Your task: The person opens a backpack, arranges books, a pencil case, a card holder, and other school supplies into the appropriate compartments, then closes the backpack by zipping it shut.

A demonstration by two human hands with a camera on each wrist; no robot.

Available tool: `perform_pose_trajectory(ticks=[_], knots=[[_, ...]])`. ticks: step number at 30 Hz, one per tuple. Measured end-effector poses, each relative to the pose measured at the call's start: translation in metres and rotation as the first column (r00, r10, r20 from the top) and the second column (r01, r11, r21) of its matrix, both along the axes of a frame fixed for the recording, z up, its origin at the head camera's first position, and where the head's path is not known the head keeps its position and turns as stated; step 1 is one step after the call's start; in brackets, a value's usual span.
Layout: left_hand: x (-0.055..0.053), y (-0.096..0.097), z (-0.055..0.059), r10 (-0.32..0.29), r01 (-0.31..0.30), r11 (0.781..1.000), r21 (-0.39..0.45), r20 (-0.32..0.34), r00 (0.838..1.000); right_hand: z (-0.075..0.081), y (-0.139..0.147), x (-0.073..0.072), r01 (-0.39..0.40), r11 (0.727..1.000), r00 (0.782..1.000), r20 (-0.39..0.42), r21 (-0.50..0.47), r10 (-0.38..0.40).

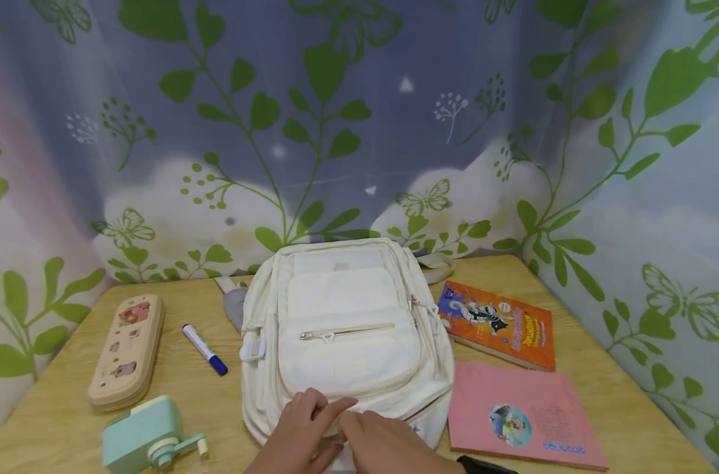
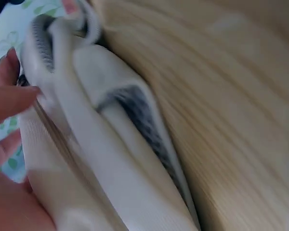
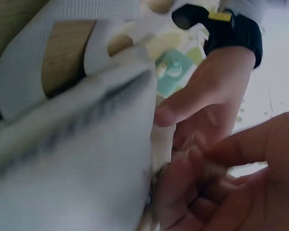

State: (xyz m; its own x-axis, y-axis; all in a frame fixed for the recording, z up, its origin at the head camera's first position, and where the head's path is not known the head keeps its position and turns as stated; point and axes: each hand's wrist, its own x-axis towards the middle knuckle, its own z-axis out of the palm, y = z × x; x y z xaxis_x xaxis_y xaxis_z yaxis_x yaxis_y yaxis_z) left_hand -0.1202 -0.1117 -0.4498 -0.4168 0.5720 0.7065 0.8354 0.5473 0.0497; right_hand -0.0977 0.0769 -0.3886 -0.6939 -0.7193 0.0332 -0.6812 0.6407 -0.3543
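A cream backpack [image 1: 342, 355] lies on the table with its zipped front pocket facing up. Both hands meet at its near end. My right hand [image 1: 392, 444] has its fingers curled at the bag's edge, thumb against forefinger; in the right wrist view a bit of zipper [image 3: 151, 190] shows beside the fingers, and the pinched part is mostly hidden. Close beside it is my left hand [image 1: 303, 431], forefinger stretched toward the right hand. The left wrist view shows that thumb and forefinger apart, next to a zipper seam [image 2: 62, 139] along the bag's side.
Left of the bag lie a peach pencil case [image 1: 127, 352], a blue-capped marker [image 1: 205, 349] and a mint device with a crank [image 1: 146, 434]. To the right are an orange book [image 1: 498, 326] and a pink book [image 1: 525, 415]. A patterned curtain [image 1: 359, 131] surrounds the table [image 1: 217, 408].
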Motion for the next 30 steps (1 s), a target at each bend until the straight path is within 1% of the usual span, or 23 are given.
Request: perform_pose_trajectory(ticks=[2, 4, 5, 7, 8, 9, 11, 13, 14, 15, 16, 17, 18, 19, 20, 21, 22, 23, 24, 25, 26, 28, 30], knots=[[-0.001, 0.001, 0.004, -0.090, 0.088, 0.993, 0.074, 0.030, 0.995, 0.004, 0.002, 0.001, 0.020, 1.000, 0.999, -0.046, -0.015, -0.021], [-0.003, 0.005, 0.009, -0.163, 0.158, 0.981, 0.110, 0.038, 0.986, 0.007, 0.006, 0.002, 0.014, 0.999, 0.991, -0.131, -0.051, -0.021], [-0.003, 0.008, 0.012, -0.187, 0.181, 0.976, 0.118, 0.044, 0.981, 0.009, 0.009, 0.002, -0.003, 0.997, 0.981, -0.192, -0.072, -0.011], [-0.002, 0.014, 0.018, -0.219, 0.209, 0.970, 0.122, 0.067, 0.974, 0.010, 0.014, 0.002, -0.020, 0.996, 0.950, -0.311, -0.085, -0.007], [-0.002, 0.016, 0.021, -0.223, 0.213, 0.971, 0.113, 0.084, 0.971, 0.010, 0.016, 0.003, -0.025, 0.996, 0.942, -0.337, -0.086, -0.005], [-0.001, 0.019, 0.023, -0.225, 0.214, 0.972, 0.101, 0.107, 0.969, 0.010, 0.018, 0.004, -0.025, 0.996, 0.938, -0.347, -0.081, -0.005], [0.000, 0.022, 0.028, -0.230, 0.221, 0.972, 0.074, 0.160, 0.960, 0.009, 0.022, 0.005, -0.011, 0.997, 0.955, -0.296, -0.078, -0.013], [0.001, 0.023, 0.031, -0.243, 0.240, 0.970, 0.039, 0.206, 0.948, 0.009, 0.028, 0.005, 0.011, 0.996, 0.983, -0.182, -0.085, -0.026], [0.001, 0.022, 0.033, -0.255, 0.256, 0.966, 0.029, 0.241, 0.936, 0.008, 0.032, 0.004, 0.016, 0.995, 0.987, -0.155, -0.097, -0.031], [0.000, 0.022, 0.034, -0.270, 0.275, 0.961, 0.019, 0.250, 0.930, 0.007, 0.037, 0.002, 0.007, 0.994, 0.987, -0.161, -0.111, -0.025], [0.000, 0.020, 0.035, -0.292, 0.300, 0.954, 0.012, 0.265, 0.919, 0.005, 0.042, -0.001, -0.012, 0.993, 0.984, -0.177, -0.118, -0.009], [0.000, 0.018, 0.036, -0.309, 0.321, 0.947, 0.005, 0.291, 0.906, 0.004, 0.046, -0.004, -0.044, 0.992, 0.977, -0.213, -0.120, 0.017], [0.000, 0.015, 0.037, -0.320, 0.339, 0.941, -0.010, 0.301, 0.898, 0.004, 0.051, -0.008, -0.073, 0.991, 0.967, -0.253, -0.113, 0.043], [0.000, 0.012, 0.039, -0.322, 0.347, 0.938, -0.026, 0.312, 0.894, 0.003, 0.054, -0.011, -0.100, 0.990, 0.944, -0.322, -0.095, 0.064], [0.000, 0.009, 0.040, -0.319, 0.349, 0.936, -0.040, 0.318, 0.893, 0.002, 0.056, -0.015, -0.119, 0.991, 0.914, -0.398, -0.062, 0.085], [0.001, 0.006, 0.042, -0.310, 0.345, 0.937, -0.056, 0.318, 0.896, 0.001, 0.058, -0.019, -0.135, 0.990, 0.891, -0.440, -0.029, 0.109], [0.002, 0.003, 0.043, -0.299, 0.338, 0.939, -0.065, 0.332, 0.895, 0.001, 0.059, -0.023, -0.147, 0.989, 0.877, -0.462, 0.004, 0.132], [0.004, 0.001, 0.044, -0.285, 0.326, 0.943, -0.073, 0.330, 0.900, 0.001, 0.059, -0.026, -0.152, 0.988, 0.872, -0.467, 0.032, 0.149], [0.005, 0.000, 0.044, -0.270, 0.310, 0.947, -0.085, 0.314, 0.910, 0.001, 0.059, -0.028, -0.150, 0.987, 0.873, -0.461, 0.061, 0.161], [0.006, -0.001, 0.045, -0.256, 0.295, 0.951, -0.091, 0.298, 0.919, 0.000, 0.058, -0.029, -0.147, 0.985, 0.868, -0.465, 0.093, 0.174], [0.007, -0.001, 0.044, -0.247, 0.282, 0.955, -0.088, 0.286, 0.926, 0.000, 0.058, -0.030, -0.148, 0.981, 0.872, -0.451, 0.124, 0.188], [0.010, 0.001, 0.042, -0.246, 0.271, 0.960, -0.063, 0.268, 0.932, -0.001, 0.059, -0.031, -0.143, 0.977, 0.901, -0.388, 0.157, 0.194], [0.011, 0.002, 0.039, -0.242, 0.260, 0.965, -0.033, 0.270, 0.932, -0.002, 0.061, -0.031, -0.126, 0.975, 0.919, -0.350, 0.182, 0.184]])
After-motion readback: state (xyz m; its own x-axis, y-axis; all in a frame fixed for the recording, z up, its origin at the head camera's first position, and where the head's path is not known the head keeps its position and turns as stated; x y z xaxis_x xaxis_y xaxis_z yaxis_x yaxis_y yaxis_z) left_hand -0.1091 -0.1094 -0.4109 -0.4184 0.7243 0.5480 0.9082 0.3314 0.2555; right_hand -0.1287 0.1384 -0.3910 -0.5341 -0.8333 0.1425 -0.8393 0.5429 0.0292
